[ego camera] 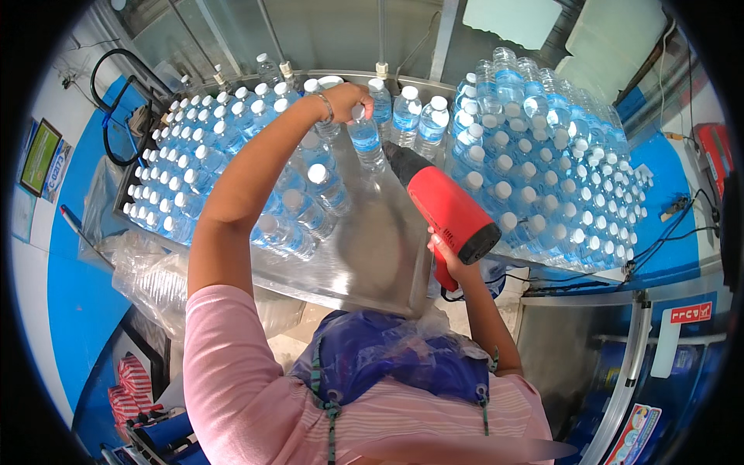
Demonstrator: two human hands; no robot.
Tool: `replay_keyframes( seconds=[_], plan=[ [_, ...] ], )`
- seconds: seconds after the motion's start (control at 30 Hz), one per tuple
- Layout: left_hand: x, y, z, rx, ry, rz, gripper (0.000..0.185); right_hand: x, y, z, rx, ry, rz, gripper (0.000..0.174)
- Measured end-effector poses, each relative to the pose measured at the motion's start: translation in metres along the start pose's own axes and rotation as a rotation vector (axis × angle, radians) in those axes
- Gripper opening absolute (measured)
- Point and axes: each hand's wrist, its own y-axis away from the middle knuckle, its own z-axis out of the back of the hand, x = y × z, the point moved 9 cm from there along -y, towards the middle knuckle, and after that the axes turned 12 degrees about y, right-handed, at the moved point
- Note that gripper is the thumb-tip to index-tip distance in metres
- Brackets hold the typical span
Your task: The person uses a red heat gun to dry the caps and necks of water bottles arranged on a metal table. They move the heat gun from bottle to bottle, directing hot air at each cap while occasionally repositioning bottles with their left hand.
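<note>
My left hand [343,102] grips the top of a clear plastic water bottle [366,141] with a blue label, which stands upright or nearly so over the steel table [372,232]. A red hair dryer [450,203] with a black nozzle is in my right hand [447,253], its nozzle pointing at that bottle from the right, close to its side. Behind them stand more capped bottles [406,116]. To the left, many white-capped bottles [328,186] fill the table, partly hidden by my left arm. The held bottle's cap is hidden by my fingers.
Many bottles [523,192] are massed on the right, some lying stacked on top. A black cable [668,238] runs along the right edge. Clear plastic wrap [151,279] hangs at the lower left. A glass-door cooler [633,360] stands at the lower right, and a window is behind the table.
</note>
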Motion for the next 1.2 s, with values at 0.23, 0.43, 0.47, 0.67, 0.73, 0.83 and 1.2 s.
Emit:
replay_keyframes(
  seconds=[0.23,0.43,0.47,0.67,0.73,0.83,1.2],
  plan=[
    [-0.05,-0.042,-0.014,-0.024,0.066,-0.12,0.037,-0.017,0.039,0.026,-0.203,0.241,-0.087,0.024],
    [-0.06,-0.077,-0.028,-0.109,0.098,0.117,0.039,0.017,0.062,0.041,-0.262,0.546,0.097,0.027],
    [-0.065,-0.081,-0.028,-0.15,0.062,0.129,0.039,0.021,0.062,0.041,-0.253,0.556,0.106,0.028],
    [-0.074,-0.093,-0.045,-0.175,0.022,0.308,0.049,0.017,0.067,0.033,-0.22,0.662,0.063,0.03],
    [-0.08,-0.096,-0.045,-0.217,-0.12,0.296,0.056,0.01,0.067,0.03,-0.202,0.649,0.037,0.031],
    [-0.063,-0.096,-0.048,-0.107,-0.088,0.373,0.063,0.005,0.071,0.029,-0.198,0.65,0.034,0.031],
    [0.125,0.035,0.048,-0.253,-0.499,0.674,0.039,-0.002,0.07,0.025,-0.209,0.708,0.079,0.032]
  ],
)
